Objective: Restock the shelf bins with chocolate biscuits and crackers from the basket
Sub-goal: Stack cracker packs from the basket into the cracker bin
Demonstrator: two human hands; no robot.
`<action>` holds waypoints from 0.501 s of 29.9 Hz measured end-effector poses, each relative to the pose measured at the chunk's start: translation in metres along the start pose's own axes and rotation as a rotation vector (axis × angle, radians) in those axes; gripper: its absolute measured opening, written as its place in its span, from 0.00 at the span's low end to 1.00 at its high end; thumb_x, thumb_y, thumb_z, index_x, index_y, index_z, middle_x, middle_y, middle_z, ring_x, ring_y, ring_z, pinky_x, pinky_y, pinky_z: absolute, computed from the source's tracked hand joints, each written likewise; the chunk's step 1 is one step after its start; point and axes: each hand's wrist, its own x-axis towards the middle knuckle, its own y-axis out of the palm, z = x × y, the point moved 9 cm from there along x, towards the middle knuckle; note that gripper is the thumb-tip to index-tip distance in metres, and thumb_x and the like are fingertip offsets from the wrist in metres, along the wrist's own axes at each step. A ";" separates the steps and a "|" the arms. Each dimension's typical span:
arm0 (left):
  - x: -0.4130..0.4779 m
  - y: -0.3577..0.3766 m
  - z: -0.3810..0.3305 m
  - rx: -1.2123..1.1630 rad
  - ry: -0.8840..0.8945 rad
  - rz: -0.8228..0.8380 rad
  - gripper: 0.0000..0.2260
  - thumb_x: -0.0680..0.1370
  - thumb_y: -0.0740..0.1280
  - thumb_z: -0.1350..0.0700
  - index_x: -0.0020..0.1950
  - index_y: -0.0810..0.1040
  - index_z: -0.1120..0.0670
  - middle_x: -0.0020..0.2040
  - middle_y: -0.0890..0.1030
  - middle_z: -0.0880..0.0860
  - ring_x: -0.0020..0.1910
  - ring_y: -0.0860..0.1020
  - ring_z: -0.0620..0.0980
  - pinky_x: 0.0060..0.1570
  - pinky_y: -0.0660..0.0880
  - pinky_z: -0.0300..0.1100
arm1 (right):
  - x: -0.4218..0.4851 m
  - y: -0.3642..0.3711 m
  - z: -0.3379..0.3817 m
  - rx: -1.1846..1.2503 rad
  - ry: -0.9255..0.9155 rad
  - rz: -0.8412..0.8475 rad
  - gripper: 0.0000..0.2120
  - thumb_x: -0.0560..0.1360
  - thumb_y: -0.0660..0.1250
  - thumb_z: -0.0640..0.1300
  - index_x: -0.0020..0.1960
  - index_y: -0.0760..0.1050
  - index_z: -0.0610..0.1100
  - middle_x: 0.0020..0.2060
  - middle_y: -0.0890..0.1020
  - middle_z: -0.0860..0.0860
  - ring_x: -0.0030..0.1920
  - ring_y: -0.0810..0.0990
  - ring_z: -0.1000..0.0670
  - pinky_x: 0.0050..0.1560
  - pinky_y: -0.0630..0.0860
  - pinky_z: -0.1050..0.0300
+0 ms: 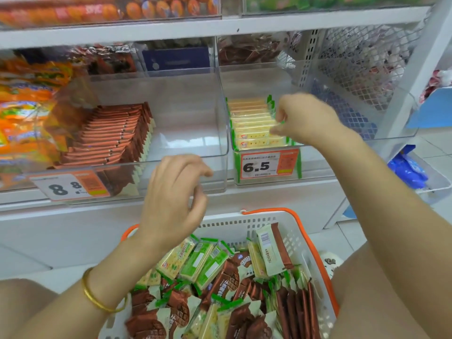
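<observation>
A white basket with an orange rim [297, 238] sits below the shelf, full of brown chocolate biscuit packs [226, 281] and green-and-yellow cracker packs [205, 261]. In the left clear bin [186, 157] stands a row of brown biscuit packs [115, 135]. The right clear bin [354, 140] holds a row of yellow cracker packs [252, 123]. My right hand [303, 118] is inside the right bin, its fingertips pinching the right ends of the cracker packs. My left hand [173, 194] hovers over the basket's far edge, fingers loosely curled and holding nothing.
Price tags reading 8.8 [68, 187] and 6.5 [266, 165] hang on the bin fronts. Orange snack bags [27, 113] fill the bin at far left. A wire mesh panel [362, 69] stands behind the right bin. Blue packs [408, 167] lie at right.
</observation>
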 end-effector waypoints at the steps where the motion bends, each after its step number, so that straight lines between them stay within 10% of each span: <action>1: -0.017 0.003 0.011 -0.002 -0.034 0.052 0.11 0.69 0.59 0.63 0.48 0.78 0.58 0.48 0.77 0.52 0.49 0.74 0.52 0.49 0.68 0.46 | -0.016 -0.016 0.013 0.057 -0.037 -0.146 0.08 0.74 0.68 0.48 0.47 0.72 0.46 0.46 0.73 0.49 0.48 0.74 0.44 0.44 0.69 0.53; 4: -0.080 0.048 0.056 0.090 -0.204 0.488 0.13 0.70 0.57 0.59 0.48 0.78 0.53 0.47 0.78 0.49 0.50 0.75 0.51 0.48 0.72 0.46 | -0.072 -0.014 0.067 0.178 -0.259 -0.237 0.04 0.76 0.65 0.48 0.47 0.69 0.51 0.45 0.71 0.53 0.47 0.73 0.47 0.44 0.71 0.52; 8: -0.175 0.107 0.134 0.234 -0.569 1.117 0.12 0.76 0.61 0.58 0.58 0.78 0.54 0.59 0.76 0.53 0.60 0.73 0.52 0.59 0.71 0.46 | -0.104 0.097 0.134 0.151 -0.532 0.297 0.04 0.77 0.64 0.49 0.48 0.69 0.51 0.43 0.70 0.56 0.48 0.74 0.51 0.45 0.72 0.53; 15: -0.220 0.090 0.210 0.724 -0.828 0.880 0.19 0.78 0.62 0.52 0.66 0.65 0.58 0.64 0.69 0.56 0.64 0.68 0.55 0.57 0.71 0.44 | -0.112 0.224 0.125 0.070 -0.495 0.669 0.06 0.78 0.63 0.48 0.53 0.72 0.47 0.45 0.72 0.54 0.49 0.73 0.51 0.43 0.67 0.58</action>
